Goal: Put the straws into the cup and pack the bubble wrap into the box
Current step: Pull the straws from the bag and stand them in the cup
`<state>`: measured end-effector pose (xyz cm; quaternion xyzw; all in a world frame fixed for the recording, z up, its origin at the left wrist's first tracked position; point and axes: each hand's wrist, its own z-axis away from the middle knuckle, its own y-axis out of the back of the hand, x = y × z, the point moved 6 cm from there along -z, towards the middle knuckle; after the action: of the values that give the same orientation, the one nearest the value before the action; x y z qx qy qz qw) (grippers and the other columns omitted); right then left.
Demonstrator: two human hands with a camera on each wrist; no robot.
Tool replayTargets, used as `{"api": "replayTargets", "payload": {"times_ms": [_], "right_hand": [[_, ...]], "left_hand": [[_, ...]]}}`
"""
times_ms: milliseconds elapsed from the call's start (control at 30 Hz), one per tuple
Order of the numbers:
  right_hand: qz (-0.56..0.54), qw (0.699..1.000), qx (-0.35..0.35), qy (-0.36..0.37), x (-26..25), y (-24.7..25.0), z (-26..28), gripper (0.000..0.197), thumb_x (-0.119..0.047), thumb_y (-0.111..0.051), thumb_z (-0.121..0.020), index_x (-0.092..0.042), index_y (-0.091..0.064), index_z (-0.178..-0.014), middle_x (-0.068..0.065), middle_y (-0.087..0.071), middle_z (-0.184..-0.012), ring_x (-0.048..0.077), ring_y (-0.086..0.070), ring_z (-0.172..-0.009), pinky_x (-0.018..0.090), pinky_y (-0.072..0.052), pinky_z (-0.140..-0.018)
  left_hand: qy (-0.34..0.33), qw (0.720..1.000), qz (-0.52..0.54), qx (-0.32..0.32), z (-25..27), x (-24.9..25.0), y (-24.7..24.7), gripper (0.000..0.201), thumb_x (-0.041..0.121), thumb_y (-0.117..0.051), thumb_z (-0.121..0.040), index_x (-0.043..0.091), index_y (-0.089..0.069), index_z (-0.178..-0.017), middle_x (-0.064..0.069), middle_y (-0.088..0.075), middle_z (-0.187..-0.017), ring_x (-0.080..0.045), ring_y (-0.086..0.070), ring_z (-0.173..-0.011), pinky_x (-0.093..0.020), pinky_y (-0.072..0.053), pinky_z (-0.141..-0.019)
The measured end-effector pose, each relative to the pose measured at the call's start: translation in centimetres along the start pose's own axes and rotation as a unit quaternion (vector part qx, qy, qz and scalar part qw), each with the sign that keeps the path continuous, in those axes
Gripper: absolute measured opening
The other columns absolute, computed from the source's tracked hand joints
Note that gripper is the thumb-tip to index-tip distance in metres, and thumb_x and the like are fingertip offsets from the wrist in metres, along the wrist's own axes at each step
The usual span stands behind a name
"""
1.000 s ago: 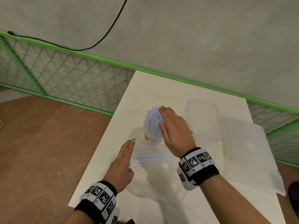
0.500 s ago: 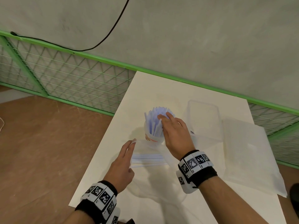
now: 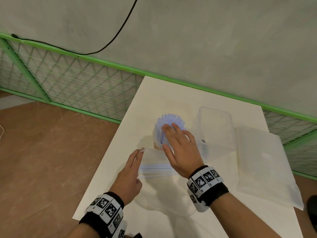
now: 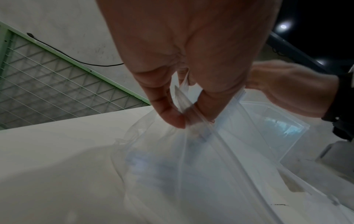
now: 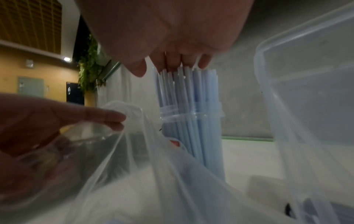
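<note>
A clear cup (image 3: 157, 143) stands mid-table, full of pale blue straws (image 3: 171, 120) that fan out at the top. My right hand (image 3: 169, 134) lies over them, straight fingers touching the straw tops (image 5: 191, 84) above the cup's rim (image 5: 191, 117). My left hand (image 3: 141, 151) pinches the edge of a clear plastic bag (image 4: 191, 166) between thumb and fingers, just left of the cup. A few straws (image 3: 154, 170) still lie inside the bag. A clear plastic box (image 3: 216, 127) stands open right of the cup. The bubble wrap (image 3: 264, 162) lies flat at the table's right.
The white table (image 3: 163, 100) ends at a left edge close to my left hand, with brown floor (image 3: 51, 160) beyond. A green mesh fence (image 3: 77, 90) and a grey wall run behind. The bubble wrap overhangs the table's right side.
My right hand has shifted from the side of the straw bundle to lying flat on its top, and the straws have fanned out in the cup. The left hand has held still.
</note>
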<state>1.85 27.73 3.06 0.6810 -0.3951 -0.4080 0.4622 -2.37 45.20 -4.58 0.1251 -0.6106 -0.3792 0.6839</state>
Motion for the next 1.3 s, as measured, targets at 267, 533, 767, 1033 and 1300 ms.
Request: {"api": "replayTargets", "payload": {"times_ms": [267,533,767,1033,1300], "right_hand": [[0.018,0.999,-0.039,0.030,-2.5,-0.3,-2.4,0.058,-0.037,-0.035,-0.099,-0.017,-0.026,-0.153,-0.003,-0.026,-0.160,0.017,-0.017,-0.149,0.042,-0.023,-0.116],[0.045,0.997,-0.044,-0.037,0.1,-0.2,-2.6,0.064,-0.051,-0.019,-0.099,-0.020,-0.018,-0.155,-0.007,-0.020,-0.161,0.016,-0.010,-0.150,0.042,-0.012,-0.117],[-0.010,1.000,-0.007,-0.026,-0.5,0.8,-2.5,0.068,-0.057,-0.021,-0.098,-0.025,-0.005,-0.157,-0.011,-0.002,-0.164,0.011,0.002,-0.151,0.038,-0.004,-0.119],[-0.004,1.000,-0.014,0.000,-1.8,0.0,-2.0,0.054,-0.045,-0.032,-0.100,-0.019,-0.039,-0.146,-0.005,-0.027,-0.159,0.017,-0.011,-0.150,0.045,-0.013,-0.117],[-0.040,0.968,-0.243,0.049,-6.1,-5.0,3.0,0.023,-0.006,-0.045,-0.086,-0.009,-0.062,-0.101,0.011,-0.061,-0.098,0.035,-0.061,-0.085,0.041,-0.049,-0.067]], "left_hand": [[-0.001,1.000,-0.005,-0.006,0.1,0.3,-0.2,0.101,-0.007,-0.050,-0.077,0.045,-0.006,-0.151,0.033,-0.001,-0.151,-0.011,-0.058,-0.082,-0.028,-0.054,-0.076],[0.009,1.000,-0.012,-0.006,0.3,0.0,-0.1,0.101,-0.007,-0.050,-0.076,0.043,-0.005,-0.152,0.030,0.000,-0.153,-0.012,-0.058,-0.081,-0.026,-0.053,-0.073],[0.005,1.000,-0.012,-0.009,0.2,0.4,-0.1,0.102,-0.007,-0.051,-0.077,0.043,-0.004,-0.152,0.028,0.000,-0.153,-0.012,-0.058,-0.084,-0.025,-0.053,-0.076],[0.000,1.000,-0.016,-0.008,0.4,0.8,-0.2,0.101,-0.007,-0.051,-0.077,0.044,-0.004,-0.152,0.031,0.002,-0.151,-0.012,-0.058,-0.083,-0.029,-0.053,-0.076],[0.000,1.000,-0.007,-0.022,0.9,1.0,-0.6,0.104,-0.011,-0.049,-0.076,0.044,-0.004,-0.150,0.025,0.000,-0.157,-0.011,-0.054,-0.095,-0.013,-0.043,-0.074]]}}
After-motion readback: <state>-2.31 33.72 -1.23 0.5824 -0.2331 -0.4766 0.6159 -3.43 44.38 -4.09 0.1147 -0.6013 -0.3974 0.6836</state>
